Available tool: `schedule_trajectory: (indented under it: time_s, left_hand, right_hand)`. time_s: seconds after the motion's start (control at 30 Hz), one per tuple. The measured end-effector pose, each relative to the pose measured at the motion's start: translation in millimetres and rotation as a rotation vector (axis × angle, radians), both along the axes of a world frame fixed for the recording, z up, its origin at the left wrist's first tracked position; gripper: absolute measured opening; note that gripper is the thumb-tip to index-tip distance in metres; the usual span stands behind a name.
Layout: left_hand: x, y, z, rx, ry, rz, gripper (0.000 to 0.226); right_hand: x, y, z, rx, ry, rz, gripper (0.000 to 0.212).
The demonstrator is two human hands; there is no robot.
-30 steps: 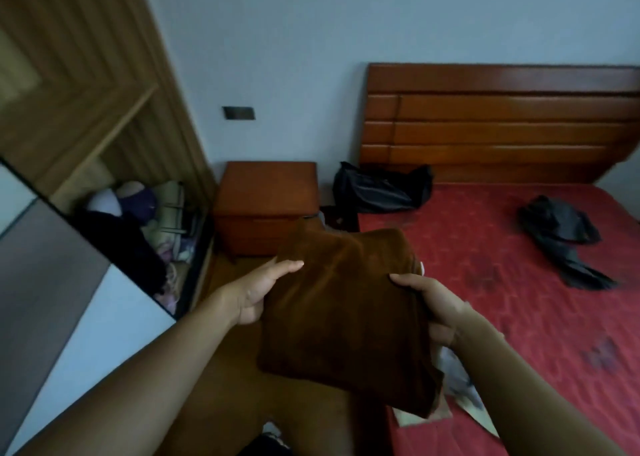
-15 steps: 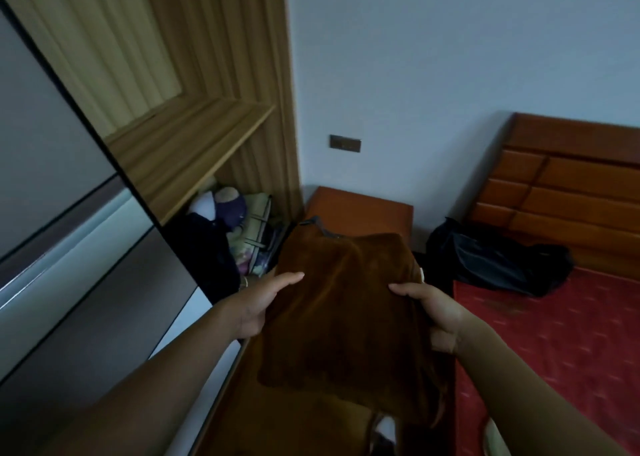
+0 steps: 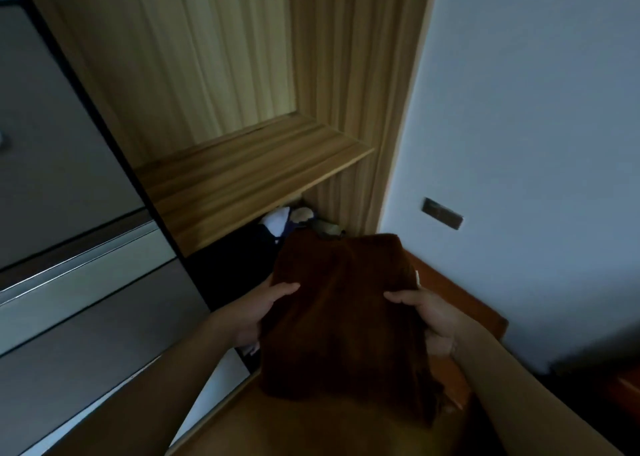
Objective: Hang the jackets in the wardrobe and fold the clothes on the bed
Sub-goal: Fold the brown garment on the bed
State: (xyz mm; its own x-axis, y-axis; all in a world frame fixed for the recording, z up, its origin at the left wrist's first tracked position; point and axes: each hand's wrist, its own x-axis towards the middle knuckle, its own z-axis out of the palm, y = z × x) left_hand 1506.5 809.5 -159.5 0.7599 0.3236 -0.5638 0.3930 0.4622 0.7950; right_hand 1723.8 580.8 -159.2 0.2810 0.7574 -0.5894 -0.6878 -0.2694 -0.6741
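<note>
Two hands hold a folded brown garment (image 3: 343, 320) in the air before an open wardrobe (image 3: 207, 74). Left hand (image 3: 259, 311) and right hand (image 3: 431, 317) each clamp a side edge, thumb lying on top, fingers curled underneath. Beyond the grip and higher sits a wooden shelf (image 3: 249, 181); below that, a dim heap of clothes (image 3: 287, 220). The fabric looks soft, thick and floppy, so it probably needs support from beneath at both sides to stay folded
</note>
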Motion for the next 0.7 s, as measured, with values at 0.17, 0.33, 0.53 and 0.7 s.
schedule_trajectory:
  time_s: [0.17,0.33,0.53,0.7]
  left_hand:
    - [14,29,9,0.037,-0.062,0.159,0.068]
    - [33,79,9,0.072,-0.095,0.288,0.070]
    - [62,155,7,0.044,-0.051,0.360,0.072]
    - [84,211,15,0.083,-0.014,0.420,0.078]
  right_hand:
    - [45,68,11,0.030,0.009,0.173,0.044]
    - [88,148,8,0.005,-0.073,0.304,0.053]
    - [126,245,16,0.000,-0.130,0.368,0.050]
    - [154,318,17,0.014,-0.159,0.397,0.056]
